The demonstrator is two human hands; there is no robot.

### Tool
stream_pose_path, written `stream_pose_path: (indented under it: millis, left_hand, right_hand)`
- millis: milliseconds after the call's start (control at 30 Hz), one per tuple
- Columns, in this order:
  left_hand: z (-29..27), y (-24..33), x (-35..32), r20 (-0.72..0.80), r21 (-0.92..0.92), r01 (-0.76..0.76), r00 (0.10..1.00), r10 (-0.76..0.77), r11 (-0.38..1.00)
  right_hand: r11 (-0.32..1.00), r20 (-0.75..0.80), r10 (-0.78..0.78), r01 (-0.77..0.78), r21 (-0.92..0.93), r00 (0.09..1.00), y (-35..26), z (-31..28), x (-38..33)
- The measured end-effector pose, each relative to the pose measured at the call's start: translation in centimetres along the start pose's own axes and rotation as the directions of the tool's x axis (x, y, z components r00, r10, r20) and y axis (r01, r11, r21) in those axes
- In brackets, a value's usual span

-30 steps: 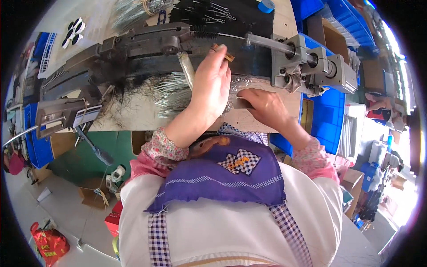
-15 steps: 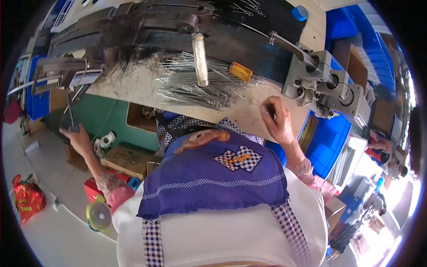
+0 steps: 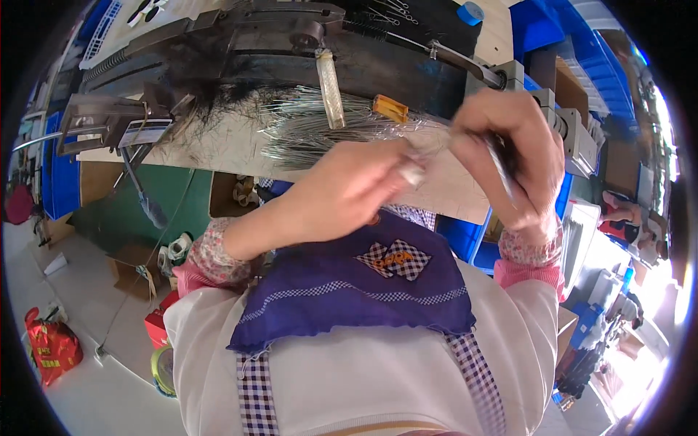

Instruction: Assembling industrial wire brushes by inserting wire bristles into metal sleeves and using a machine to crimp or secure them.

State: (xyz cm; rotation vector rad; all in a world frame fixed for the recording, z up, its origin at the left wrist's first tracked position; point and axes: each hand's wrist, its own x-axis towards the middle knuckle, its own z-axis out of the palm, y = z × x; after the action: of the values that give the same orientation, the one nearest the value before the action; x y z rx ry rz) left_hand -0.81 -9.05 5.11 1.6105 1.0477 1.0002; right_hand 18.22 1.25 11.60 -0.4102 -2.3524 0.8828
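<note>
My left hand [image 3: 349, 189] reaches over the near table edge with its fingers pressed together, blurred. A small whitish patch shows at its fingertips; I cannot tell what it is. To its right, my right hand [image 3: 520, 149] is raised with its fingers curled in. A thin shiny strip shows against its palm, its kind unclear. The fingertips of both hands are close together. Behind my left hand lies a pile of thin metal wires [image 3: 305, 131]. A tape-wrapped handle [image 3: 331, 91] hangs over the pile, and an orange-yellow block [image 3: 390, 108] rests on it.
A dark metal bench machine [image 3: 262, 43] spans the back, with grey clamp blocks [image 3: 578, 142] at right. A lever with a dark grip [image 3: 153, 211] hangs at left. Bent wire pieces [image 3: 392, 13] and a blue roll [image 3: 470, 13] lie behind. Blue bins [image 3: 465, 236] stand below right.
My left hand has let go of the lever at left and come across to the middle. My right hand has risen and moved right. The lever's grip now hangs free.
</note>
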Motion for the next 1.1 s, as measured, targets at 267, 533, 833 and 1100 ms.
stream_pose_path:
  millis: [267, 533, 833, 1100]
  left_hand:
    - [-1.7, -5.1, -1.1, -0.254, -0.470, 0.244, 0.883, -0.395, 0.848]
    - [-5.3, 1.2, 1.5, -0.073, -0.997, -0.076, 0.966, -0.248, -0.001]
    - [-6.5, -2.6, -4.5, -0.287, -0.267, -0.081, 0.958, 0.001, 0.960]
    - [-4.4, -8.5, 10.9, -0.073, 0.092, 0.119, 0.991, -0.113, 0.989]
  right_hand:
    - [0.834, -0.047, -0.138, 0.091, -0.544, 0.989, 9.2, 0.7, 3.1]
    - [0.759, 0.012, -0.135, 0.111, -0.642, 0.991, 9.8, 2.8, 4.4]
    - [0.738, 0.040, 0.050, -0.010, -0.674, 0.998, 10.6, 2.7, 6.9]
    - [0.955, 0.070, 0.118, -0.093, -0.283, 0.991, 10.3, -0.3, 6.9]
